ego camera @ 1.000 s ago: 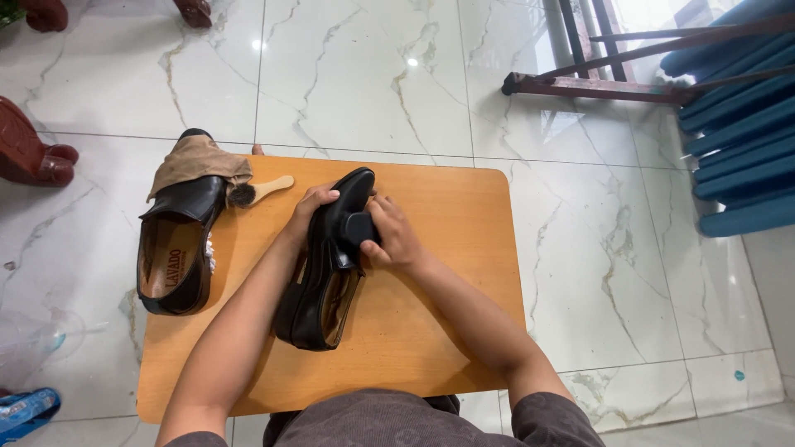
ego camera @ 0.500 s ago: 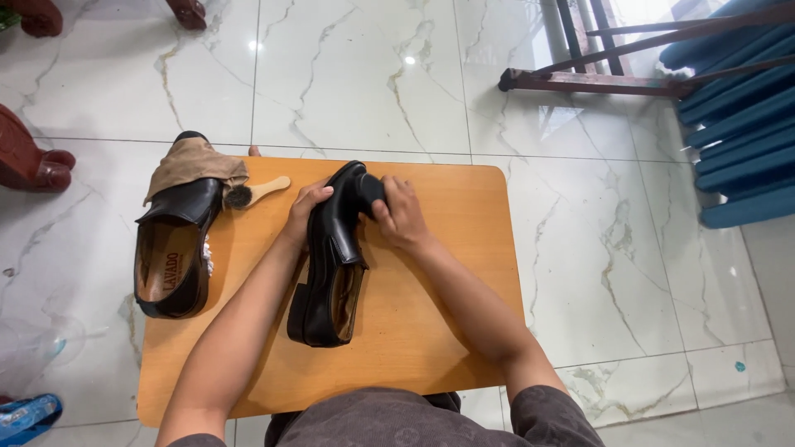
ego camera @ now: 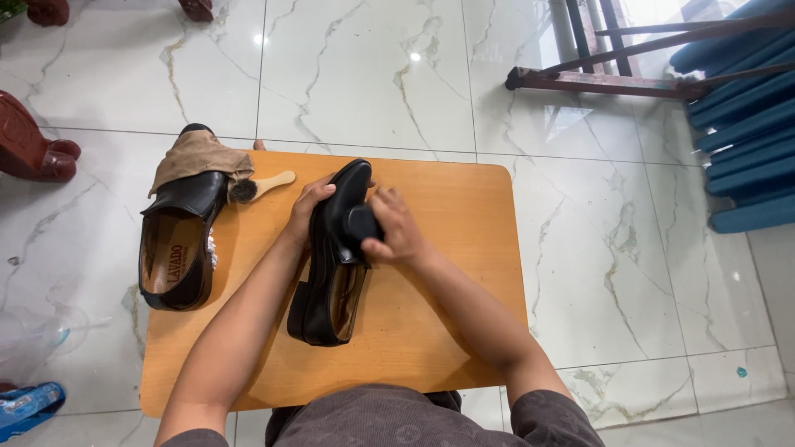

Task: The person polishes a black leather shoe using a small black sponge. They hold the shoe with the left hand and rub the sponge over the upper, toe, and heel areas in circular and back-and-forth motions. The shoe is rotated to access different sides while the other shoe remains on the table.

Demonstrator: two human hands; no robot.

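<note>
Home interior, polished marble floor (ego camera: 356, 74), small wooden table (ego camera: 464, 248), blue cushioned seat (ego camera: 745, 149)

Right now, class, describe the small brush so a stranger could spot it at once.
Find the wooden table. At its far left edge, beside the black shoe under a tan cloth, lies the small brush. Only it has a pale wooden handle and dark round bristles.

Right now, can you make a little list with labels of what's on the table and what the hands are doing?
table: small wooden top on a marble floor
left hand: steadies the black shoe by its toe end
right hand: presses a dark round applicator on that shoe
second shoe: at the table's left edge, apart from the hands
cloth: tan, draped over the second shoe's toe
brush: wooden handle, beside the cloth
</note>
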